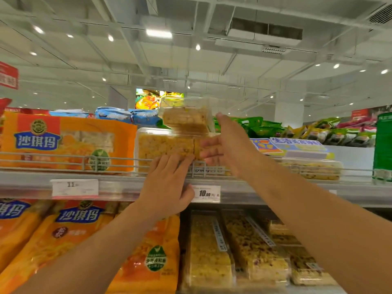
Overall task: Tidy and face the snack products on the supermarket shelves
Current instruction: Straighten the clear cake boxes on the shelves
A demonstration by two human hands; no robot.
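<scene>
Clear plastic box (164,148) holds yellow puffed-grain cakes.

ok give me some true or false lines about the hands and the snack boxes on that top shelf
1. The left hand lies with straight fingers against the front of a clear snack box on the top shelf. True.
2. A smaller clear box sits on top of that snack box. True.
3. The right hand is down at the lower shelf. False: it reaches to the top shelf, beside the stacked boxes.
4. The price tag beside the left hand reads 25.00. False: it reads 10.00.
5. The orange bag stands to the right of the clear boxes. False: it stands to their left.
</scene>
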